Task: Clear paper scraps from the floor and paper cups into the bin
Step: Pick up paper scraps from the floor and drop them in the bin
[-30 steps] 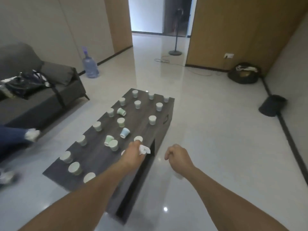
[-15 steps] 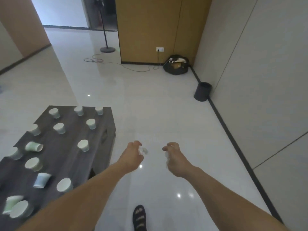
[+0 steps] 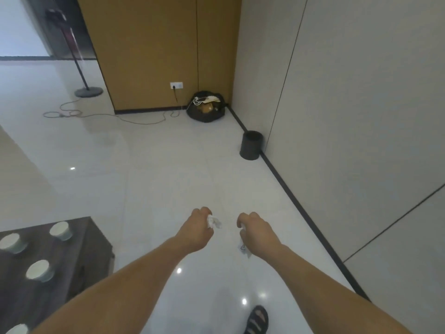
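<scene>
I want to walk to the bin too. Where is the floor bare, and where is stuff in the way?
Bare floor runs from the table to the bin, along the right wall. Crowded: cups on the table, and a cord and black bag by the wooden wall.

The floor (image 3: 168, 177) is seen as glossy and smooth. The table (image 3: 77, 247), lower left, is finished in dark matt wood grain. The paper scrap (image 3: 213, 222) is crumpled and matt white; the bin (image 3: 251, 145) is matt black.

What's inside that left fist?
A crumpled white paper scrap pokes out of the left hand, which is curled round it. Whether more paper is bunched up inside cannot be seen, because the hand itself covers it.
</scene>
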Demonstrator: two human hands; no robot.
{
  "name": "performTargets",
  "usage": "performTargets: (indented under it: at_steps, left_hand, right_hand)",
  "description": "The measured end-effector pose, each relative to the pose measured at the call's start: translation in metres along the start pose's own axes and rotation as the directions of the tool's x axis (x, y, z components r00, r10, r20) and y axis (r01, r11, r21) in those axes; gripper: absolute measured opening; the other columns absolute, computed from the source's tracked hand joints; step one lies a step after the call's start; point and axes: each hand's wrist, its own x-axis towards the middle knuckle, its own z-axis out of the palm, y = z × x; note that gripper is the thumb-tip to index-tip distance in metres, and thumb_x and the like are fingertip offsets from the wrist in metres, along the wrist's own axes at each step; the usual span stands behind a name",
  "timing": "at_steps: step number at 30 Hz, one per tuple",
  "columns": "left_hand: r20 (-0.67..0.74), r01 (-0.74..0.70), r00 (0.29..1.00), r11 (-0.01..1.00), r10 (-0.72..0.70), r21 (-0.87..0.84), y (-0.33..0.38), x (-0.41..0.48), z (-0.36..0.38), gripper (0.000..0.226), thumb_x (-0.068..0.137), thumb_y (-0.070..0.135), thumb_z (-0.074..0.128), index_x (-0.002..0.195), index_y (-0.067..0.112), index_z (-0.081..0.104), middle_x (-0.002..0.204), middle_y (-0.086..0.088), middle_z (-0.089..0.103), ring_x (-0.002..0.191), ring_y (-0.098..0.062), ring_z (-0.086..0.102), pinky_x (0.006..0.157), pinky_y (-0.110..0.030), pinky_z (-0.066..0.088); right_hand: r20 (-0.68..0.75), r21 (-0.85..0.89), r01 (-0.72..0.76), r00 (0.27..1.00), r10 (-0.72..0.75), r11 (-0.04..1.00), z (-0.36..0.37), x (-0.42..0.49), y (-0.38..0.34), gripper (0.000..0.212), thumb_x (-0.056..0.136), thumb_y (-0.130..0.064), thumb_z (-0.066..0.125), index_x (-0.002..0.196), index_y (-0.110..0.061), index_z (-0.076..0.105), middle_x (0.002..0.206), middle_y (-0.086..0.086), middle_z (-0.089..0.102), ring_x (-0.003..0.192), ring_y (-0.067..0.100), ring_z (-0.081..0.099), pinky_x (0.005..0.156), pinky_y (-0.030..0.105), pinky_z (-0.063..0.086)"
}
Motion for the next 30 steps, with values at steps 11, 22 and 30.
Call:
performTargets:
  at_steps: [11,22,30]
  left_hand:
    - [-0.027,0.018,0.999,1.0,-0.018,-0.005,0.069,0.231,-0.004,0.032,0.089,0.015,0.051,0.12,0.012,0.047,0.115,-0.006,0.05,0.104,-0.024,0.056,0.084,-0.029,0.046]
    - [0.005,0.046,0.999,0.998,-0.046,-0.051,0.04,0.442,-0.017,0.026,0.092,0.017,0.049,0.117,0.011,0.049,0.115,-0.007,0.05,0.087,-0.013,0.05,0.063,-0.015,0.036]
    - [0.031,0.013,0.999,0.999,-0.011,-0.041,0.035,0.612,-0.077,0.034,0.092,0.018,0.048,0.125,0.011,0.046,0.123,-0.01,0.047,0.101,-0.024,0.056,0.079,-0.027,0.043]
  right_hand:
    - [0.024,-0.046,0.022,0.999,-0.021,0.999,-0.098,0.205,0.104,0.042,0.093,-0.009,0.039,0.133,-0.022,0.043,0.127,0.01,0.043,0.09,0.035,0.057,0.069,0.033,0.042]
    - [0.062,-0.071,-0.015,0.998,0.019,0.997,-0.125,0.412,0.135,0.042,0.097,-0.013,0.037,0.137,-0.024,0.041,0.132,0.009,0.042,0.099,0.035,0.056,0.075,0.033,0.044]
    - [0.0,-0.023,-0.123,0.992,0.123,0.992,-0.164,0.574,0.138,0.047,0.093,-0.011,0.039,0.137,-0.027,0.041,0.136,0.005,0.04,0.108,0.032,0.053,0.083,0.037,0.045]
